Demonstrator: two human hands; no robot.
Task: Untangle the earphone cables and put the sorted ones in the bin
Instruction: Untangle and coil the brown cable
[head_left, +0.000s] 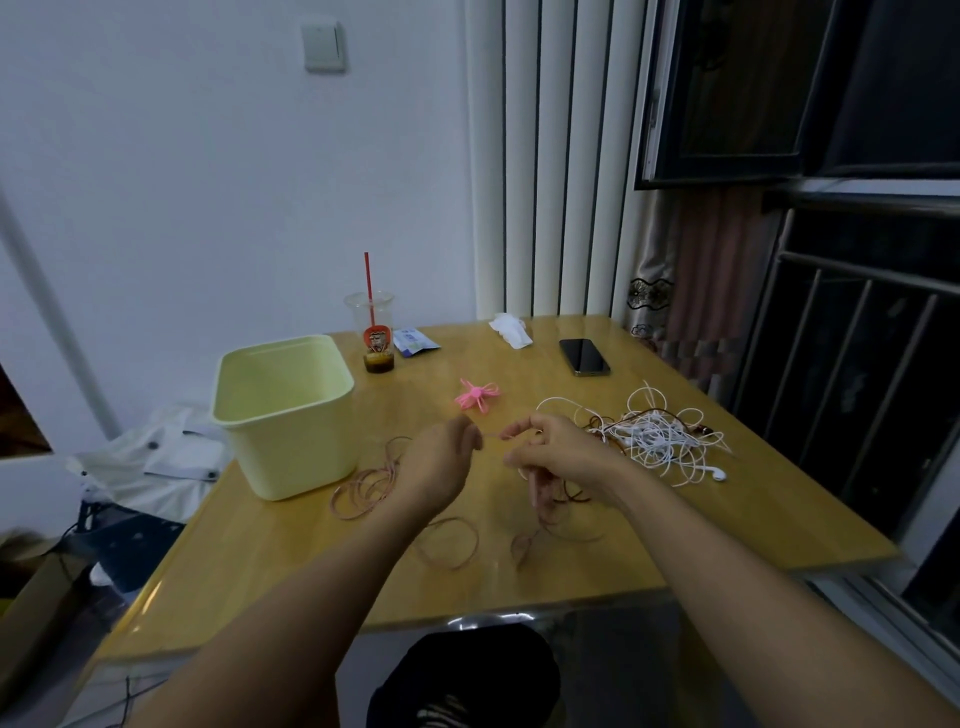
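My left hand (441, 462) and my right hand (550, 452) are raised over the middle of the wooden table (675, 530), each pinching one end of a short stretch of pale pink earphone cable (491, 435) pulled taut between them. More of that rose-gold cable (363, 491) lies in loose loops under and beside my hands, and some hangs from my right hand. A tangled heap of white and brown earphone cables (654, 436) lies to the right. The pale yellow bin (285, 410) stands at the left with nothing showing inside.
A pink coiled cable bundle (475, 395) lies behind my hands. At the back stand a plastic cup with a red straw (374, 332), a small blue packet (413, 343), a crumpled tissue (511, 330) and a dark phone (584, 357). Window bars are at the right.
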